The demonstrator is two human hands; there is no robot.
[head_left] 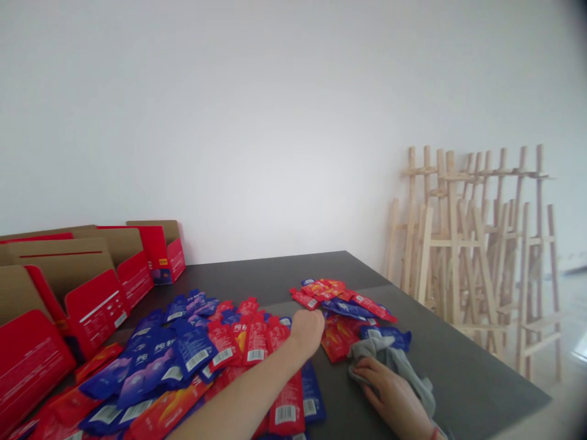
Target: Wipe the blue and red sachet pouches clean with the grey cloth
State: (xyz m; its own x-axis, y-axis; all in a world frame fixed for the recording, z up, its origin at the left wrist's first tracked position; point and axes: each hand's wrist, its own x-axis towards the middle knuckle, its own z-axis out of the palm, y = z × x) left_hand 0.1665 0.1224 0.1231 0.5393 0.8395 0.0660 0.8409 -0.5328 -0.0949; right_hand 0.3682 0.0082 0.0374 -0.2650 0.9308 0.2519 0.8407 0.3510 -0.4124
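Note:
My left hand [308, 331] reaches out over the table, curled closed beside the smaller pile of red and blue pouches [348, 307]. Its fingers face away, so whatever they hold is hidden. A red pouch [304, 299] lies right at its far side. My right hand [384, 386] has its fingers bent around a crumpled grey cloth [403, 360], which rests on the table. Just beyond the cloth are a blue pouch [401, 338] and a red pouch [337, 342]. Under and left of my left forearm spreads a larger heap of pouches [192, 345] with barcodes.
Open red cardboard boxes [98, 290] with brown insides line the left side of the dark table [257, 275]. A white wall [284, 134] stands behind the table. Several wooden easels [458, 244] lean together past the table's right edge.

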